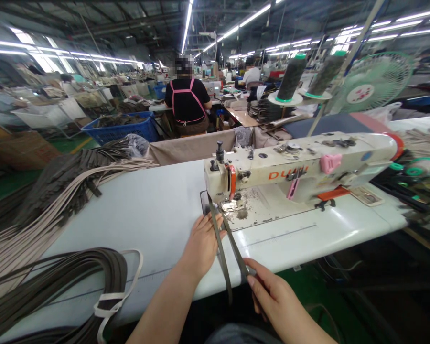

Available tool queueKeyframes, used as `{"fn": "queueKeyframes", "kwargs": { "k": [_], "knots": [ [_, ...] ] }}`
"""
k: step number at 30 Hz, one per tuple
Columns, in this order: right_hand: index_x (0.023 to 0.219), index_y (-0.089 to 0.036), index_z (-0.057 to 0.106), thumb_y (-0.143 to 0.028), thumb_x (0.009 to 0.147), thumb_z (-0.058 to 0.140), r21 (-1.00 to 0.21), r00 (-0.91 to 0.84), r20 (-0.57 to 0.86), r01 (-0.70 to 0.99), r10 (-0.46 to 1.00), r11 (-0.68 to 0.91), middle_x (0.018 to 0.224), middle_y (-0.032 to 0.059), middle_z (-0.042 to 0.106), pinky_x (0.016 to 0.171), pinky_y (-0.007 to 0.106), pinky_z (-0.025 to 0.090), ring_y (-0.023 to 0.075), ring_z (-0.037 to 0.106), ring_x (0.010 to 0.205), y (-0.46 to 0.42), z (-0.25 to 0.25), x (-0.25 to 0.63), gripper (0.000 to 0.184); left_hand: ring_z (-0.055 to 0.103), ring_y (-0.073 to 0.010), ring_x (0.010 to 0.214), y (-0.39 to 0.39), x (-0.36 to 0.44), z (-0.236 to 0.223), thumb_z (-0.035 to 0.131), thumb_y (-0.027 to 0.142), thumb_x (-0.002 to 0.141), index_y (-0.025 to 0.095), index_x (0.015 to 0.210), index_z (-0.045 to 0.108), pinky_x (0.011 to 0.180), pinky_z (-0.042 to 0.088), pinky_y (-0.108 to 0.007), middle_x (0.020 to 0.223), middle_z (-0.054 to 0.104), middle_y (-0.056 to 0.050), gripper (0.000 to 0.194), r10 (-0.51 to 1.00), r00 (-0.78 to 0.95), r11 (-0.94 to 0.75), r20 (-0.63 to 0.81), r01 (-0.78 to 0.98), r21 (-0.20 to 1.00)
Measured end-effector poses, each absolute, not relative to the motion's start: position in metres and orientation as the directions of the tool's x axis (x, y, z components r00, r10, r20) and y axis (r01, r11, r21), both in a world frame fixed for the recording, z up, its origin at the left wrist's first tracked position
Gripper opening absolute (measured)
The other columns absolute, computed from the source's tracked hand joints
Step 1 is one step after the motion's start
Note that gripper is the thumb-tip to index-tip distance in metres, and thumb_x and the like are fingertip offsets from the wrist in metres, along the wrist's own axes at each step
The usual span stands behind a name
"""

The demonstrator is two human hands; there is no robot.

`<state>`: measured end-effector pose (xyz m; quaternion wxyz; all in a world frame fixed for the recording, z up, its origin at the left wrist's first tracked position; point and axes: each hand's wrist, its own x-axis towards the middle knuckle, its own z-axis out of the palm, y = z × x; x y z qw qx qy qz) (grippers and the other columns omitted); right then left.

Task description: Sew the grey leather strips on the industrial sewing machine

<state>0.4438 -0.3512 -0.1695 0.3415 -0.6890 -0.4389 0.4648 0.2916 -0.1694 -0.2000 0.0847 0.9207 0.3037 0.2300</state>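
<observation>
A white sewing machine (251, 167) with orange lettering stands on the pale table. Two lengths of narrow dark olive strap run toward me from its presser foot (232, 204). My right hand (274, 291) pinches the right-hand strap (236, 248) between thumb and fingers at the table's front edge. My left hand (203, 241) lies flat on the table just before the presser foot, fingers stretched toward it. Across its fingers passes the other strap (220, 253), whose end hangs over the edge. The left fingertips are partly hidden by the straps.
A tied bundle of dark straps (111, 267) lies at the left front, with beige straps (75, 186) behind it. Two thread cones (292, 76) and a green fan (376, 86) stand at right. A co-worker (188, 100) sits ahead near a blue crate (123, 131).
</observation>
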Motion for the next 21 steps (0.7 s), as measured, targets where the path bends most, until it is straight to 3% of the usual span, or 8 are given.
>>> {"fn": "queueKeyframes", "kwargs": {
  "k": [21],
  "knots": [
    [0.141, -0.008, 0.054, -0.05, 0.1, 0.038, -0.885, 0.16, -0.28, 0.339, 0.946, -0.319, 0.057, -0.0037, 0.056, 0.057, 0.029, 0.043, 0.0165, 0.052, 0.05, -0.3528, -0.1711, 0.4455, 0.061, 0.049, -0.029, 0.144, -0.1695, 0.2923, -0.1993, 0.05, 0.03, 0.106, 0.014, 0.139, 0.06, 0.12, 0.041, -0.056, 0.147, 0.06, -0.011, 0.038, 0.596, 0.718, -0.802, 0.36, 0.52, 0.294]
  ]
}}
